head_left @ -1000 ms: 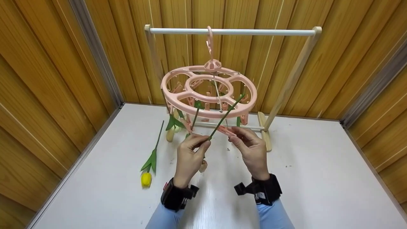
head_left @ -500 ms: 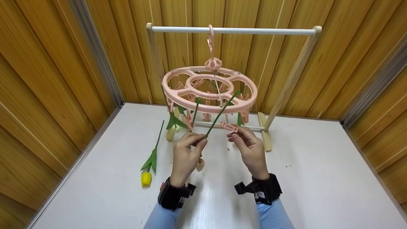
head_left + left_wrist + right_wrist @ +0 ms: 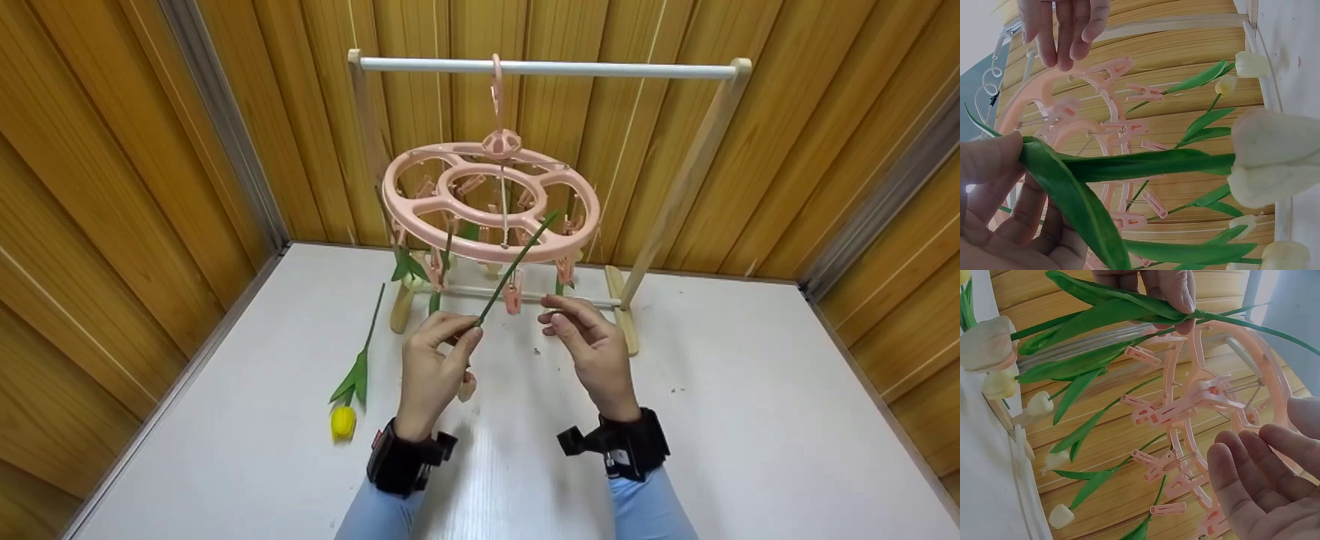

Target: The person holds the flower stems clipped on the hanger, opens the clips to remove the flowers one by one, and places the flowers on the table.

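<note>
Since a second ago our right hand [image 3: 592, 345] released the pink clip [image 3: 513, 292], fingers now loosely open; left hand [image 3: 435, 360] pinches the tulip stem [image 3: 517, 259].

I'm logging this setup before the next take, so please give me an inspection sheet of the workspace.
Surface: white tabletop, bare where visible.
Job's things: tulip stem slanting up through the pink peg hanger, which hangs from the white rail of a wooden rack; other tulips hang clipped under it.
Clutter: yellow tulip lying on the table, left side.
Grippers: left hand pinches the stem; right hand holds nothing, fingers near a hanging peg.
Cables: nothing seen.
Surroundings: wooden plank walls.
</note>
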`<state>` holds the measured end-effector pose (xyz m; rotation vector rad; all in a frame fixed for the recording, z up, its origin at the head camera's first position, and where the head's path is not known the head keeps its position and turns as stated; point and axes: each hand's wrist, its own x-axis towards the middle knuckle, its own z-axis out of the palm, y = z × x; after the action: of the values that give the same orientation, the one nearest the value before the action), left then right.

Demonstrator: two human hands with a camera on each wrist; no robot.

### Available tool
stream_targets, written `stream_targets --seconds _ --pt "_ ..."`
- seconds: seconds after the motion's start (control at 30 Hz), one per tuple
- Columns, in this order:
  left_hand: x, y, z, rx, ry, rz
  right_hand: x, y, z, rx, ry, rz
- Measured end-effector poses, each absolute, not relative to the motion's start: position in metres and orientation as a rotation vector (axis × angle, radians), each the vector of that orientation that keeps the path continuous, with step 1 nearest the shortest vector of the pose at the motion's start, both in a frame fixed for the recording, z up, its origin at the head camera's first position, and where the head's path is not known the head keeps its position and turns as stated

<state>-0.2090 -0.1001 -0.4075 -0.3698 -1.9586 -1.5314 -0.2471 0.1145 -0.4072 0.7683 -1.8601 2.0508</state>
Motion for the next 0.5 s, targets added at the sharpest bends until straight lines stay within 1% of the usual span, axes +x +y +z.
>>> stream_targets --seconds 0.5 --pt "-0.200 -0.110 -0.411 -0.383 -1.965 -1.453 -0.243 0.125 -0.411 0.818 -2.050 1.835"
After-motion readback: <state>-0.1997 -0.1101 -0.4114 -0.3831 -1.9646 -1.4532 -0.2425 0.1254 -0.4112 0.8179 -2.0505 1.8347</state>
